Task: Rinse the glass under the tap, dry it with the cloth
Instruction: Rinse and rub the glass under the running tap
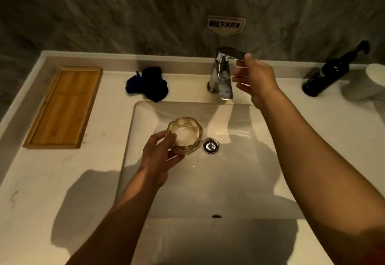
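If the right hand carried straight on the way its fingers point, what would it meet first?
Most likely the tap: the right hand has its fingers aimed left at the handle and body, already close. Depth is unclear.

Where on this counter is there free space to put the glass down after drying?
The widest bare patch of counter lies left of the sink, in front of the wooden tray. A smaller one lies between the tray and the dark blue cloth. The back right corner is crowded: the black bottle and a white cup stand together.
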